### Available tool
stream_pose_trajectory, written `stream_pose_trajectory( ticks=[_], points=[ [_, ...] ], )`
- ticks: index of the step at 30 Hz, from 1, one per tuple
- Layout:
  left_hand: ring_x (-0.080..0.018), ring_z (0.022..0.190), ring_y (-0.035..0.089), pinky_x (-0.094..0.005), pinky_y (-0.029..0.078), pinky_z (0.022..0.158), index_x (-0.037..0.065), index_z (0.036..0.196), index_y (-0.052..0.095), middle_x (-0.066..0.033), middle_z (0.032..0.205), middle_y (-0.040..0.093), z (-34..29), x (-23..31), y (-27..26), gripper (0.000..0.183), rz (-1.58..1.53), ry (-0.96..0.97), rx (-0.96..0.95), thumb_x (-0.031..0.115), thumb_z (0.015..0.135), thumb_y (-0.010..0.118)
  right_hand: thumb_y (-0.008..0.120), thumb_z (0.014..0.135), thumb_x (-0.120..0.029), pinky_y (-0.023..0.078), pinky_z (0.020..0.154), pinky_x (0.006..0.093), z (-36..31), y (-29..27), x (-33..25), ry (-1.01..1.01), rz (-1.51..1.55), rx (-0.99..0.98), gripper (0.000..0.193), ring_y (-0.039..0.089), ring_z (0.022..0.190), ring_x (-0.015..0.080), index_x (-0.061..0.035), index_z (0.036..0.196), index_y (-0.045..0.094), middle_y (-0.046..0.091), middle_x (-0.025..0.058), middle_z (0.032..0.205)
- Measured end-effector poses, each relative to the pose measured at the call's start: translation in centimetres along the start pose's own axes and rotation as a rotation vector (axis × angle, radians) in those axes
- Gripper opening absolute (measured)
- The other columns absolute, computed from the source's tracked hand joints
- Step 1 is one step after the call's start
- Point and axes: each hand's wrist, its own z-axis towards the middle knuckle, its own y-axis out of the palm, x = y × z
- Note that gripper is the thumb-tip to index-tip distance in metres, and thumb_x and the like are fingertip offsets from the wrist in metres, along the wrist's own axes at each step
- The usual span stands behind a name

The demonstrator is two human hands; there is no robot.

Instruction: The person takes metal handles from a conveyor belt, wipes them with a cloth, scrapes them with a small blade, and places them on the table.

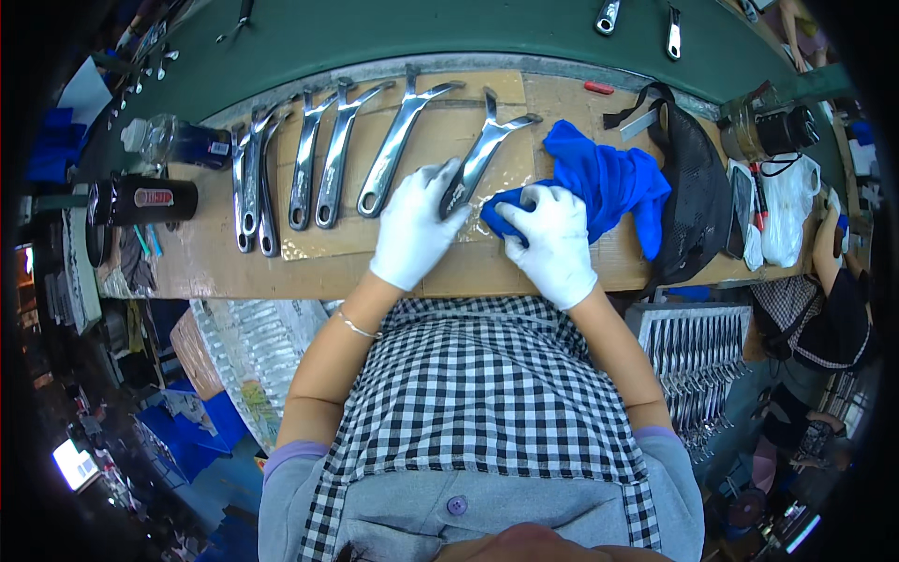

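Observation:
My left hand [419, 221], in a white glove, is closed around the handle of a shiny chrome wrench [485, 150]. The wrench's wide Y-shaped head points away from me and to the right. My right hand [554, 240], also gloved in white, bunches up part of a blue cloth [613, 183] just right of the wrench handle. The rest of that cloth spreads loosely beyond my right fingers. Left of my left hand, several similar wrenches [337, 155] lie side by side on cardboard [318, 245], heads away from me.
At the left stand a clear bottle [178, 140] and a black tumbler [142, 201]. A black mesh bag [693, 187] and a white plastic bag [791, 206] lie at the right. Beyond the bench runs a green surface [421, 33] with a few tools. Below right, a rack [698, 323] holds several metal tools.

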Motion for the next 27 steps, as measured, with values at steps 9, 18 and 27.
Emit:
stream_pose_trajectory(
  ticks=[9, 18, 27],
  points=[
    [-0.0215, 0.079, 0.062, -0.0338, 0.053, 0.071, 0.004, 0.143, 0.05, -0.0109, 0.101, 0.06, 3.4, 1.3, 0.2, 0.058, -0.234, -0.321, -0.219, 0.021, 0.091, 0.068, 0.076, 0.072, -0.017, 0.043, 0.083, 0.0412, -0.1, 0.8, -0.2, 0.071, -0.013, -0.001, 0.046, 0.058, 0.093, 0.0263, -0.0139, 0.117, 0.065, 0.06, 0.0069, 0.098],
    [-0.0067, 0.061, 0.047, -0.0206, 0.041, 0.051, -0.001, 0.128, 0.055, 0.0012, 0.082, 0.052, 0.4, -1.4, -3.6, 0.034, -1.469, -0.943, -0.595, 0.019, 0.101, 0.054, 0.069, 0.083, -0.012, 0.049, 0.075, 0.0426, 6.3, 2.4, 1.1, -0.028, 0.268, 0.333, 0.027, 0.064, 0.086, 0.0306, -0.0118, 0.11, 0.067, 0.066, 0.0094, 0.091],
    [-0.0048, 0.059, 0.042, -0.0202, 0.038, 0.05, 0.001, 0.12, 0.056, 0.004, 0.077, 0.048, 1.7, -0.8, -3.8, 0.026, -1.286, -1.011, -0.665, 0.022, 0.104, 0.053, 0.065, 0.082, -0.016, 0.053, 0.067, 0.0393, 9.6, 5.5, -0.3, -0.006, -0.045, 0.245, 0.028, 0.065, 0.078, 0.0242, -0.0148, 0.11, 0.066, 0.062, 0.0045, 0.081]
  ],
)
